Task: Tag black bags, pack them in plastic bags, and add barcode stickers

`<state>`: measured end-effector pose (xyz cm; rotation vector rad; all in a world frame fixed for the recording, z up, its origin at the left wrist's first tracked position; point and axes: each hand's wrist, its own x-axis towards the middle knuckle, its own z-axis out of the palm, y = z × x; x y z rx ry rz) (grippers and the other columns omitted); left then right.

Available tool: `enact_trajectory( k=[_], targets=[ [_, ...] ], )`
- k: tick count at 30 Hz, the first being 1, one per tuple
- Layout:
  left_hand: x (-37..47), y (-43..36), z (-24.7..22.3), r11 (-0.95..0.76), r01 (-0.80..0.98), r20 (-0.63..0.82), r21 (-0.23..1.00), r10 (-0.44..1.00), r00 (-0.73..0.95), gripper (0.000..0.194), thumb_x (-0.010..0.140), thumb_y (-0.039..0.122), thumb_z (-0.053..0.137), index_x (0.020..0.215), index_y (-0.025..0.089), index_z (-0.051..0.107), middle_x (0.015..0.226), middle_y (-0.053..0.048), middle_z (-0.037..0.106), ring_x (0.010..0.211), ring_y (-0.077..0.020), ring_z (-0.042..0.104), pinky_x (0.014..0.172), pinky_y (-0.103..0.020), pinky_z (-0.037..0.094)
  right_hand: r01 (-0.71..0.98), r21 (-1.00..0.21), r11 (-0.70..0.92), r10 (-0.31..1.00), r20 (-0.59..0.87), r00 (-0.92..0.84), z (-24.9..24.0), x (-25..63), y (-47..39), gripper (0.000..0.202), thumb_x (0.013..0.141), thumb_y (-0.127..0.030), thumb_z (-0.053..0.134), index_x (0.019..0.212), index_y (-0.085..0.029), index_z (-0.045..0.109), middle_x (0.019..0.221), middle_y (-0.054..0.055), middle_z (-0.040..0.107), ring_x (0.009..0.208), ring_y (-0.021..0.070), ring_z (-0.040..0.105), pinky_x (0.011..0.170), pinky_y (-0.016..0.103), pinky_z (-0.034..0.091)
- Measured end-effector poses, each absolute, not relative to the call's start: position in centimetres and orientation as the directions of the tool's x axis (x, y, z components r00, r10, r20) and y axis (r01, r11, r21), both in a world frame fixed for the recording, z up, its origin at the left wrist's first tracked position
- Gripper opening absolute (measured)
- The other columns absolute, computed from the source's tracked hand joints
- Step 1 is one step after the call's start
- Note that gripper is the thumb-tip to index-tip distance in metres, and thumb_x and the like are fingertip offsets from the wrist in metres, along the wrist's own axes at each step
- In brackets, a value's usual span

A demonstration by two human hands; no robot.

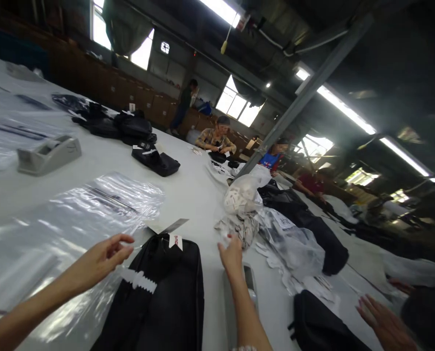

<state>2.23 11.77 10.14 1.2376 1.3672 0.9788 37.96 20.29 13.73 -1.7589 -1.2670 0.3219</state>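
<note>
A black bag (175, 297) lies in front of me, a white printed tag (175, 242) at its top. A white strip with notched edges (139, 281) rests across its left part. My left hand (111, 253) hovers by the bag's upper left side, fingers loosely curled and apart, holding nothing. To the right of the bag, my right hand (232, 256) reaches toward a bundle of pale strips (245, 229), fingers apart; whether it touches them I cannot tell. Clear plastic bags (93, 209) spread under and beyond my left arm.
A grey tape dispenser (49, 155) stands at left; another dispenser (252, 285) is partly behind my right forearm. Black bags (155, 158) lie farther off. Plastic-wrapped items (290, 239) are heaped at right. A co-worker's hand (385, 319) is near another black bag (323, 321).
</note>
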Motion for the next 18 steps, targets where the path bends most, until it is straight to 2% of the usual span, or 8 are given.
enact_trajectory(
  k=[3,6,8,11,15,17,18],
  targets=[
    [3.6,6.8,6.8,0.291,0.261,-0.305,0.92,0.952,0.014,0.062,0.072,0.074,0.056,0.108,0.025,0.066,0.08,-0.004,0.07,0.074,-0.0265,0.066,0.059,-0.034,0.051,0.619,-0.782,-0.07,0.904,0.212,0.37,10.3,38.2,16.2,0.033,0.068,-0.038,0.065,0.093,-0.015,0.066,0.102,0.016,0.066,0.084,0.0281,0.063,0.083,0.041,0.048],
    [5.4,4.2,4.9,0.301,0.381,-0.337,0.874,0.941,0.031,0.063,0.071,0.076,0.055,0.107,0.025,0.067,0.082,-0.004,0.07,0.074,-0.0278,0.066,0.068,-0.037,0.052,0.608,-0.791,-0.068,0.953,0.129,0.274,7.8,36.8,11.4,0.037,0.079,-0.044,0.059,0.101,-0.016,0.069,0.095,0.013,0.069,0.075,0.0255,0.065,0.077,0.039,0.051],
    [6.3,3.7,4.8,0.253,0.483,-0.294,0.839,0.956,0.01,0.059,0.07,0.073,0.059,0.103,0.025,0.068,0.089,-0.006,0.071,0.089,-0.0322,0.066,0.081,-0.041,0.05,0.607,-0.794,-0.032,0.97,0.121,0.209,6.4,35.7,8.5,0.039,0.081,-0.046,0.06,0.106,-0.018,0.07,0.098,0.013,0.069,0.088,0.0279,0.066,0.084,0.04,0.051],
    [7.2,4.0,6.0,0.164,0.571,-0.213,0.804,0.977,0.02,0.046,0.071,0.063,0.066,0.096,0.024,0.069,0.103,-0.011,0.07,0.105,-0.0379,0.061,0.093,-0.047,0.044,0.617,-0.786,0.038,0.968,0.183,0.174,4.6,34.6,5.6,0.041,0.08,-0.043,0.065,0.115,-0.021,0.069,0.114,0.015,0.063,0.113,0.0326,0.057,0.101,0.045,0.044],
    [8.5,4.0,9.2,0.148,0.487,-0.25,0.861,0.956,0.151,0.029,0.07,0.049,0.07,0.083,0.023,0.071,0.097,-0.01,0.072,0.099,-0.0382,0.064,0.09,-0.047,0.046,0.599,-0.798,0.068,0.965,0.204,0.162,3.7,34.5,4.7,0.037,0.082,-0.042,0.064,0.11,-0.02,0.071,0.122,0.018,0.06,0.12,0.0363,0.053,0.105,0.051,0.04],
    [9.9,3.5,10.9,0.193,0.339,-0.287,0.921,0.924,0.253,0.032,0.072,0.049,0.069,0.091,0.024,0.072,0.098,-0.007,0.074,0.099,-0.0347,0.067,0.086,-0.042,0.051,0.584,-0.808,0.081,0.967,0.206,0.15,4.7,34.9,5.2,0.035,0.083,-0.042,0.062,0.107,-0.02,0.072,0.12,0.018,0.063,0.117,0.0354,0.056,0.105,0.051,0.041],
    [10.8,3.1,11.5,0.255,0.21,-0.314,0.944,0.89,0.33,0.036,0.074,0.051,0.068,0.098,0.024,0.071,0.099,-0.006,0.074,0.1,-0.0333,0.067,0.086,-0.04,0.052,0.568,-0.82,0.076,0.968,0.197,0.155,5.6,35.2,5.8,0.035,0.084,-0.043,0.06,0.106,-0.019,0.072,0.118,0.017,0.065,0.115,0.034,0.058,0.103,0.049,0.043]
  ],
)
